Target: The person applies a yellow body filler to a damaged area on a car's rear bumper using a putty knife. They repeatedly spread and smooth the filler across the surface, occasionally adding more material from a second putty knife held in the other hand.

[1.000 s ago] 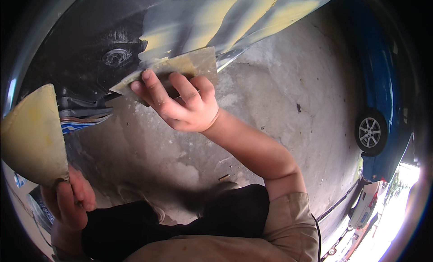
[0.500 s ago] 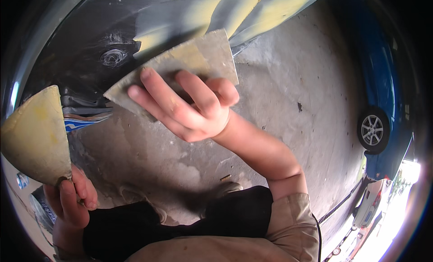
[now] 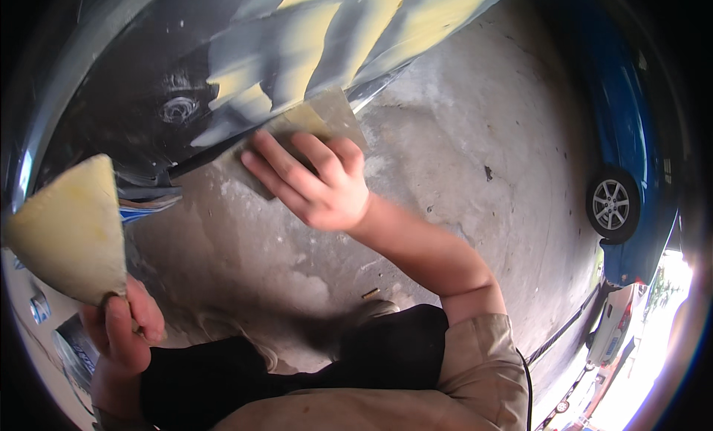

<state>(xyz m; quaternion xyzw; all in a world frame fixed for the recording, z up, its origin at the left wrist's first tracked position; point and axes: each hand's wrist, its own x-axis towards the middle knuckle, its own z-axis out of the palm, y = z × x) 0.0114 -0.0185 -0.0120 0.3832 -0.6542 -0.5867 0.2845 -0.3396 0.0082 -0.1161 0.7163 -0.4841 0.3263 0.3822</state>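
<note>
My left hand [image 3: 125, 328], at the lower left, is closed round the handle of a wide putty knife [image 3: 74, 230]. Its blade points up and is coated with pale yellow filler. In my right hand [image 3: 323, 182] is a flat, greyish rectangular filler spreader [image 3: 340, 118], with my fingers spread across its face and some yellow on it. The spreader's upper edge is at the lower border of a dark car body panel [image 3: 245, 63]; I cannot tell whether it touches. Streaks of yellow filler [image 3: 316, 45] run over the panel's grey patches.
Stained concrete floor [image 3: 460, 134] lies beneath. A blue car [image 3: 631, 134] stands at the far right, with a white car [image 3: 615, 323] beyond it. A blue-and-white object [image 3: 148, 206] lies under the panel. A small brown stub [image 3: 370, 293] is on the floor.
My right hand has drawn the spreader a little down and tilted it, so more of the filler streaks show. My left hand with the putty knife has shifted slightly right and down.
</note>
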